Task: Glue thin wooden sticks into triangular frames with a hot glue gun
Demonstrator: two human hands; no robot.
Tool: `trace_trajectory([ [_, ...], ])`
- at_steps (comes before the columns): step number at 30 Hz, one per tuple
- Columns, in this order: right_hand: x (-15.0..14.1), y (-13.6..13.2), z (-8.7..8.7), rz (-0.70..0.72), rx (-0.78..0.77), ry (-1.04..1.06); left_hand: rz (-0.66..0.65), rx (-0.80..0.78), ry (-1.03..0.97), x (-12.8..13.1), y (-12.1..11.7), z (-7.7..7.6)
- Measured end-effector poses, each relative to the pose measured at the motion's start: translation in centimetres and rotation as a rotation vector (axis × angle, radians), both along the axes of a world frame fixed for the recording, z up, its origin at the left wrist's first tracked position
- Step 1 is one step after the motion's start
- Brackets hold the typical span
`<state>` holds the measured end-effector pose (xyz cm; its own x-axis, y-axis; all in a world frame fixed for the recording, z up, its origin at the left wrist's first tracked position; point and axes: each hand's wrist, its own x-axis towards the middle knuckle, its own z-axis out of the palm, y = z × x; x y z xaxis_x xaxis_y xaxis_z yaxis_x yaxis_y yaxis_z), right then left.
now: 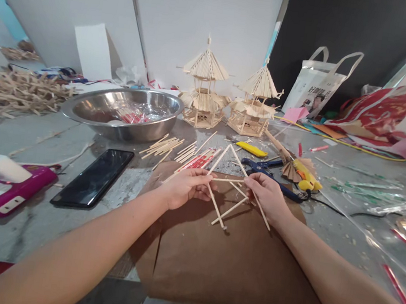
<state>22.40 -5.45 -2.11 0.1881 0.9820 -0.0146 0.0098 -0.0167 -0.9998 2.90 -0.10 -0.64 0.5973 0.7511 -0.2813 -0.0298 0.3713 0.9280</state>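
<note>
Thin wooden sticks form an open, star-like frame [233,208] above a brown sheet [239,268]. My left hand [188,187] pinches the left end of a level crossing stick [228,179], where it meets a slanted stick. At the other end, my right hand [267,196] pinches the same stick against the right slanted one. Two slanted sticks meet in a point at the top, and others cross below with a small pale blob at a lower tip. Loose sticks [164,147] and a red-and-white packet of sticks [201,161] lie just beyond my left hand.
Two stick-built pagoda models [203,89] stand at the back. A steel basin [125,111], black phone [92,178] and magenta power strip [8,190] are leftward. A yellow utility knife [251,149], blue pliers [261,165] and a yellow glue gun [307,176] lie beyond my right hand.
</note>
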Motion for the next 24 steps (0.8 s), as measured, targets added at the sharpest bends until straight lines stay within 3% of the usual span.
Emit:
trace_trajectory([
  [4,-0.3,-0.1,-0.2,0.071,-0.040,0.121,0.052,0.013,0.000,0.1,-0.2,0.4],
  [10,0.2,-0.5,-0.1,0.310,-0.134,0.175,0.121,-0.010,-0.041,-0.2,0.2,0.6],
  [14,0.8,-0.6,-0.1,0.413,-0.168,0.119,0.188,0.007,-0.083,-0.7,0.7,0.8],
  [17,1.0,-0.7,-0.1,0.447,-0.119,-0.153,0.230,0.012,-0.105,-1.0,1.1,1.0],
  [21,0.9,-1.0,0.2,0.569,0.165,-0.741,0.238,-0.002,-0.102,-1.3,1.5,0.9],
  [24,0.8,-1.2,0.5,0.657,0.307,-1.007,0.222,-0.023,-0.092,-1.4,1.5,0.9],
])
